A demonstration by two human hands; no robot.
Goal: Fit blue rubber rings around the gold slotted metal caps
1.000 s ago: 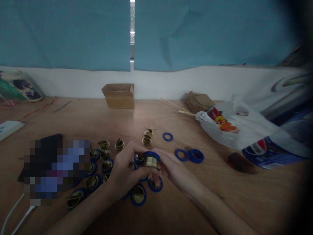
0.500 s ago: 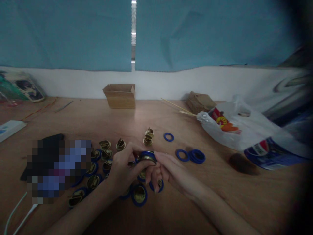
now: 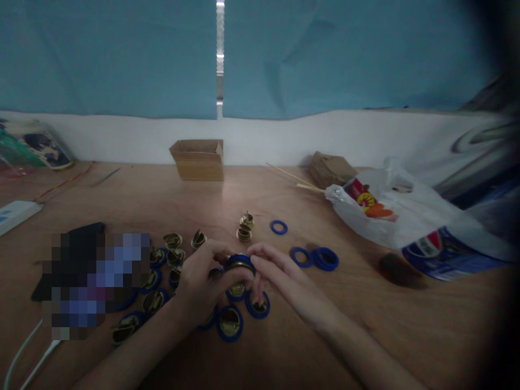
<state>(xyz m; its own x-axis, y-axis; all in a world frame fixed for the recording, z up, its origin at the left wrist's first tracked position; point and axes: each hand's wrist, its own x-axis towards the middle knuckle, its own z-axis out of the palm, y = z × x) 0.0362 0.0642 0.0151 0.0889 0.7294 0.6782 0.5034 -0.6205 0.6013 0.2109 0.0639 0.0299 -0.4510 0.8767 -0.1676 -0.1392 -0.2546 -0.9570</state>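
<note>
A round brass-coloured metal piece with a blue ring [image 3: 240, 262] is held between my two hands, low over the table. My left hand [image 3: 202, 279] pinches its left side between thumb and fingers. At its right edge, my right hand [image 3: 280, 273] grips with thumb and fingertips. Below them lie brass pieces set in blue rings, one [image 3: 230, 323] nearest me and another [image 3: 257, 304] under my right fingers. Brass pieces without a visible ring [image 3: 244, 233] stand beyond my hands. Loose blue rings [image 3: 301, 257] lie to the right, some stacked [image 3: 325, 259].
An open cardboard box [image 3: 199, 161] stands against the wall. To the right are a plastic bag [image 3: 365, 227], a blue Pepsi container [image 3: 450, 254] and a crumpled brown paper packet [image 3: 332, 169]. On the left lie a black object [image 3: 77, 254], a pixelated item, white cables [image 3: 30, 357] and a power strip [image 3: 18, 215].
My right fingers have shifted on the rim, the index finger now arched over the far right side. The held piece has tilted slightly. The whole view has drifted a little.
</note>
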